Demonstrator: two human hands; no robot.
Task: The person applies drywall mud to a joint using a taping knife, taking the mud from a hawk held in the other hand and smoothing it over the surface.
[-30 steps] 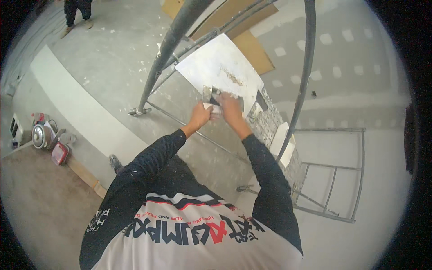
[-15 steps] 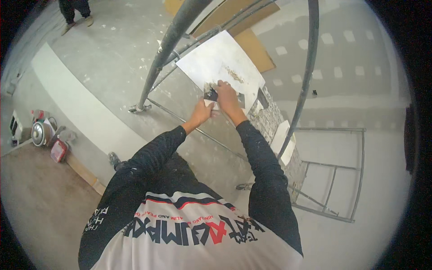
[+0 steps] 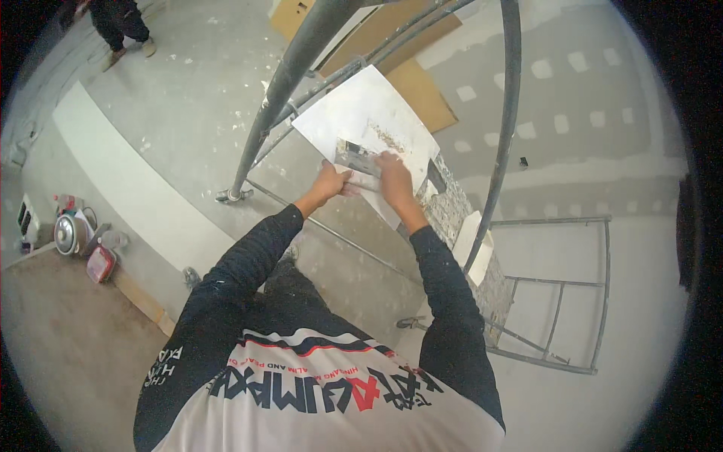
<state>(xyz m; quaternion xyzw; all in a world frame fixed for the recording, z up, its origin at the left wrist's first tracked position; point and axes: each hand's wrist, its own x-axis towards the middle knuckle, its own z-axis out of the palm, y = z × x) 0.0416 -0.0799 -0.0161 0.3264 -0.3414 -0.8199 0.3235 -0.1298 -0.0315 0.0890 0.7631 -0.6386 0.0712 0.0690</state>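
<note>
Both of my hands meet over the near edge of a white sheet (image 3: 331,113). My right hand (image 3: 396,181) is closed at the right end of a wide flat metal blade (image 3: 354,157), like a putty knife, with pale and dark smears on it. My left hand (image 3: 329,184) is closed on the left end of a pale flat strip (image 3: 364,181) just below the blade. Whether strip and blade are one tool cannot be made out. Crumbly brownish residue (image 3: 385,137) lies on the sheet beyond my right hand.
Scaffold tubes rise left (image 3: 282,83) and right (image 3: 506,135) of the sheet. A speckled plank (image 3: 450,203) bears a dark flat piece (image 3: 437,178) and a white block (image 3: 471,235). Another person's legs (image 3: 120,22) stand far left. A rice cooker (image 3: 70,232) and red-lidded container (image 3: 101,264) are at left.
The blade has turned so that more of its pale face shows. Both hands have shifted a little, the right one nearer to me. The person at far left shows slightly more.
</note>
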